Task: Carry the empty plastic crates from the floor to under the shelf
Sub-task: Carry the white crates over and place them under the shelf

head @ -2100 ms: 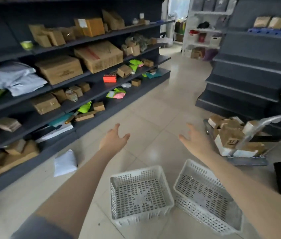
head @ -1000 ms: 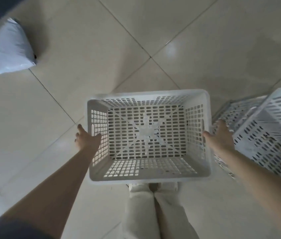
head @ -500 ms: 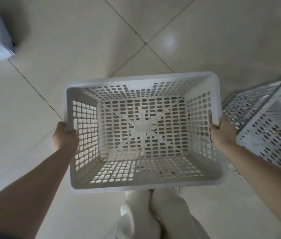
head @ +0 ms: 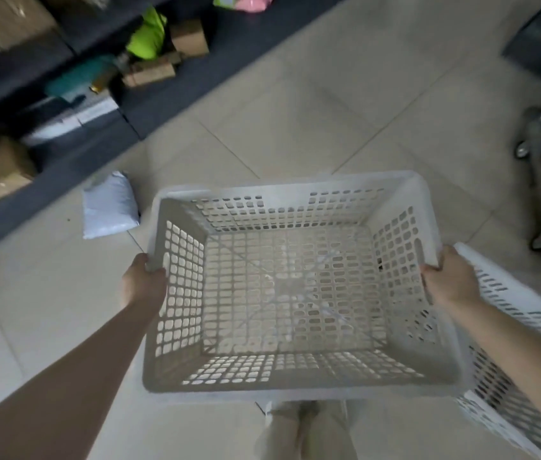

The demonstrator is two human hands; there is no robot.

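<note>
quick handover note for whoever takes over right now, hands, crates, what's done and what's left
Left hand: shut on the left rim of the held crate.
Right hand: shut on its right rim.
Held crate: empty, off the floor, in front of the body.
Second crate: empty, on the floor at the right.
Shelf: ahead on the left.
Done: first crate picked up.
Left: place it under the shelf, then fetch the second crate.
</note>
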